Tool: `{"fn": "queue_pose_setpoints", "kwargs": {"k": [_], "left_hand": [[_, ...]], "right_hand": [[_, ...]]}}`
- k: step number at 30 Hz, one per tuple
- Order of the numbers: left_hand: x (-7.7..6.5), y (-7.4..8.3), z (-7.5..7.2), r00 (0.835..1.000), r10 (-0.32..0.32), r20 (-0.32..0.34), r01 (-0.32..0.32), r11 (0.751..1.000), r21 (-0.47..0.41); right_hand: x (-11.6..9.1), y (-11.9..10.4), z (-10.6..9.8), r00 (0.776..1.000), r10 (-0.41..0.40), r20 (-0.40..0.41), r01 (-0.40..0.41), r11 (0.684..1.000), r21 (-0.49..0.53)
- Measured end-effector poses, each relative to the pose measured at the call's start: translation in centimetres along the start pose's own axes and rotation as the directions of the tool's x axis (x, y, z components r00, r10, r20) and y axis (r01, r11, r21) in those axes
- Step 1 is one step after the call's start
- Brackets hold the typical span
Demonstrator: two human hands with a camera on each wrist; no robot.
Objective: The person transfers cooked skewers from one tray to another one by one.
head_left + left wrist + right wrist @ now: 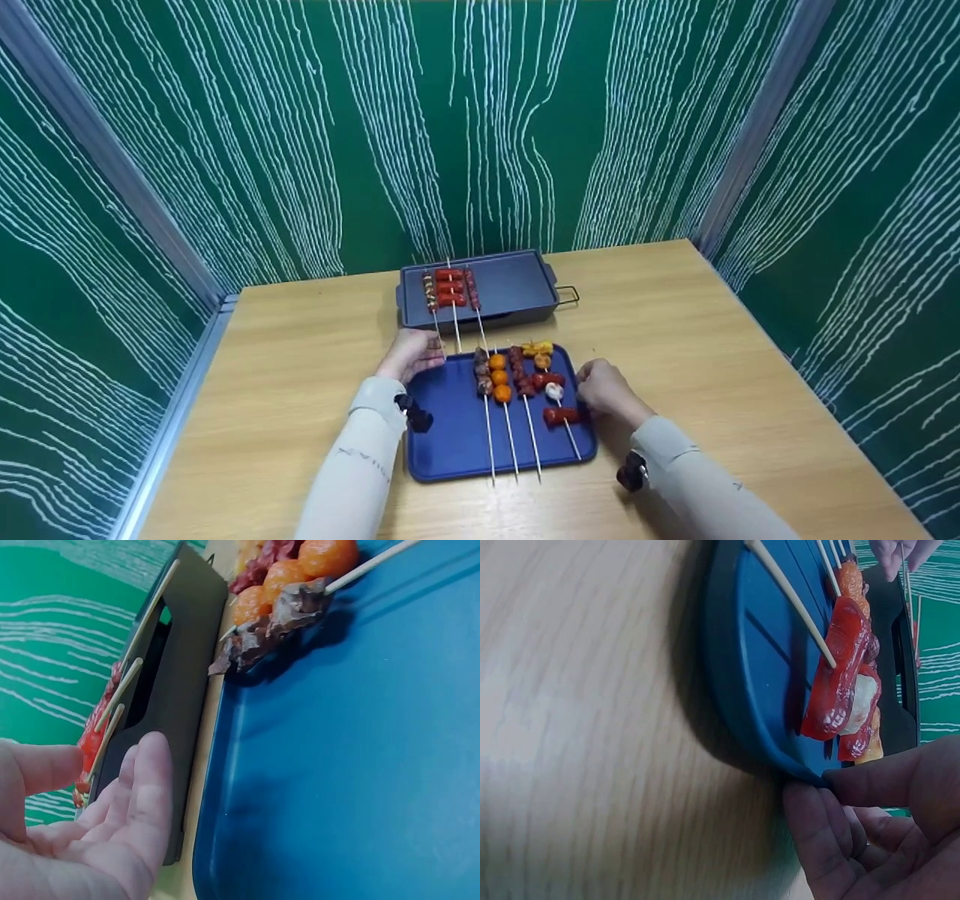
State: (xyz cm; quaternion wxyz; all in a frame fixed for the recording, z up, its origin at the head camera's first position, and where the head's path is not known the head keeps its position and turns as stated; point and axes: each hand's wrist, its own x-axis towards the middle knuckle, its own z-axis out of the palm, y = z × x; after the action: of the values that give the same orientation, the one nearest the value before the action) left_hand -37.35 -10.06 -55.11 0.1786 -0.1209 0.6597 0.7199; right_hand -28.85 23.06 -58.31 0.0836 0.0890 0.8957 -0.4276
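My right hand [606, 390] pinches the right rim of a blue tray [446, 427] between thumb and fingers. On the tray's right half lie several skewers: dark meat chunks [483, 373], orange balls [500, 380], dark red meat [519, 370] and a mixed one with red sausage pieces [561, 416]. My left hand [412, 352] is at the tray's far left corner, thumb and fingers spread apart. Its fingers are beside the bare stick of the leftmost skewer [429, 289] on a dark grill [514, 281], holding nothing.
Beside that skewer on the grill lie a red sausage skewer [450, 288] and a thin dark red one [472, 289], sticks jutting toward the tray. A wire handle [568, 294] sticks out on the grill's right. Green white-lined panels [517, 150] surround the wooden table [300, 360].
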Motion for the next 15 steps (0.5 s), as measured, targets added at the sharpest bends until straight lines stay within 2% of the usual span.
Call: {"fn": "queue_pose_setpoints", "kwargs": {"k": [7, 15], "left_hand": [[0.43, 0.37, 0.45, 0.998, -0.050, 0.046, 0.052, 0.998, -0.040], [0.74, 0.56, 0.95, 0.999, -0.037, 0.028, 0.038, 0.999, -0.011]], "right_hand": [[-0.05, 0.11, -0.12, 1.000, -0.021, -0.011, 0.021, 1.000, -0.006], [-0.01, 0.10, 0.14, 0.999, -0.037, -0.001, 0.037, 0.999, -0.034]]}}
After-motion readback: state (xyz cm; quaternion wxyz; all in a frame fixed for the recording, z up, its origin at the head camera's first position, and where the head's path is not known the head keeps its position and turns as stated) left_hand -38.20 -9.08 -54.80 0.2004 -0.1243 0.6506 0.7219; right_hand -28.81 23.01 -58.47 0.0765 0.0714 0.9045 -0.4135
